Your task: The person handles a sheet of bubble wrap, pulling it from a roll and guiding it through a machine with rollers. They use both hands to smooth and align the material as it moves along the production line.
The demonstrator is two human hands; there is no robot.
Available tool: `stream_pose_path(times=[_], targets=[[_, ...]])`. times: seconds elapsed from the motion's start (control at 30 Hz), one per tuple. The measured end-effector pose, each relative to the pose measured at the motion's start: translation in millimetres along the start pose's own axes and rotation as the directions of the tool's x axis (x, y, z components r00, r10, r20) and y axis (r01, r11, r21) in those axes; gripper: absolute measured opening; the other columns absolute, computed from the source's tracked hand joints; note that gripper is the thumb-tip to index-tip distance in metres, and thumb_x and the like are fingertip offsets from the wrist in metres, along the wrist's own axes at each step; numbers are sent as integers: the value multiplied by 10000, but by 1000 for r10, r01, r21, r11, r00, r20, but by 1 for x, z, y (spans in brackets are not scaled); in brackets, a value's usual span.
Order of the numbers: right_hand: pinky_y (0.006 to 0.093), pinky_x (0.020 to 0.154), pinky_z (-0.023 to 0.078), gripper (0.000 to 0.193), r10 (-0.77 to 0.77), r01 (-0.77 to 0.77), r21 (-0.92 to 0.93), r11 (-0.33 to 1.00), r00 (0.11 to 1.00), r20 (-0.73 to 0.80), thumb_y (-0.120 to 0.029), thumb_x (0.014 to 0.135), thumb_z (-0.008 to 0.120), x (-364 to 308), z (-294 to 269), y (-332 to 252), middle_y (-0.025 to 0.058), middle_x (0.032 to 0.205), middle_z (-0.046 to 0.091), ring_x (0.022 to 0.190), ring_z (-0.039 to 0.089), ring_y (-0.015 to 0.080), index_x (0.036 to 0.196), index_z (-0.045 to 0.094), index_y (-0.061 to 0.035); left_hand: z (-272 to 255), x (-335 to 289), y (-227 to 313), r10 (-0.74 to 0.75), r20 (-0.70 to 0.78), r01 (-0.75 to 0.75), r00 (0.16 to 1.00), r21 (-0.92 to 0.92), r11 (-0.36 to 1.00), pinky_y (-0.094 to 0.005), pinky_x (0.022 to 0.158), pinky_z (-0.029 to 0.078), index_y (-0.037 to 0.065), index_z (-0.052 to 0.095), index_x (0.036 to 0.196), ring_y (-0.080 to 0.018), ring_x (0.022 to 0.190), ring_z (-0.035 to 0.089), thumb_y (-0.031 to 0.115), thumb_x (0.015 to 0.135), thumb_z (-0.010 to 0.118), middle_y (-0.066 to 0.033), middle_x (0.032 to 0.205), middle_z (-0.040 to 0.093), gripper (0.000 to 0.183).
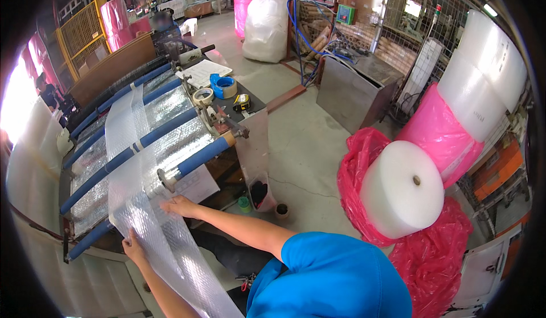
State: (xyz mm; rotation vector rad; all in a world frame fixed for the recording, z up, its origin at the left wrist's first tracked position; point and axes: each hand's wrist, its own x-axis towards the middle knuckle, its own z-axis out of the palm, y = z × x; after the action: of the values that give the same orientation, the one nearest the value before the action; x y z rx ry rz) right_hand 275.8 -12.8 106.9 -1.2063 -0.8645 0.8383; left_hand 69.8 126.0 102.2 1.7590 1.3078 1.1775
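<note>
A strip of clear bubble wrap (pixel 149 204) runs down off a machine with blue rollers (pixel 165 127) and hangs toward me. My left hand (pixel 133 247) grips the strip's left edge below the lowest roller. My right hand (pixel 179 206) lies flat on the strip's right side, fingers spread, just under the end of a blue roller (pixel 199 158). Silvery film (pixel 170 147) lies beneath the rollers on both sides of the strip.
Tape rolls (pixel 223 86), a tape measure (pixel 242 102) and papers (pixel 203 72) sit on the machine's far end. A large bubble wrap roll (pixel 402 188) stands on pink plastic (pixel 432 255) to my right. A metal cabinet (pixel 350 93), pink-wrapped rolls (pixel 449 133) and a white bag (pixel 265 28) stand beyond.
</note>
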Motion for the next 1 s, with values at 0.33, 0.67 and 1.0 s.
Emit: stream_pose_path(times=[0.33,0.67,1.0], targets=[[305,606,436,352,239,-145,-392,909,950,203,-375,759,555,-129,10,70,88,699,610,634,548,156,832,630,-39,-53,-139,-58,-140,18,141,990,-69,988,-293,701,397,-21,427,880,-179,782,451,304,680,692,-118,856,501,465],[225,560,389,337,233,-208,-120,971,940,250,-306,823,515,-192,42,-46,37,651,575,582,493,87,710,607,-2,-128,-149,34,-214,-68,218,974,51,975,-237,481,334,-7,470,675,-72,533,390,221,740,619,-8,559,454,280],[232,515,367,340,196,-190,-122,974,980,40,-308,831,494,-185,29,26,15,597,529,550,469,81,678,579,-17,-78,-151,-16,-215,-60,222,975,185,957,-361,511,377,14,462,745,-246,538,492,338,827,471,-135,569,505,334]])
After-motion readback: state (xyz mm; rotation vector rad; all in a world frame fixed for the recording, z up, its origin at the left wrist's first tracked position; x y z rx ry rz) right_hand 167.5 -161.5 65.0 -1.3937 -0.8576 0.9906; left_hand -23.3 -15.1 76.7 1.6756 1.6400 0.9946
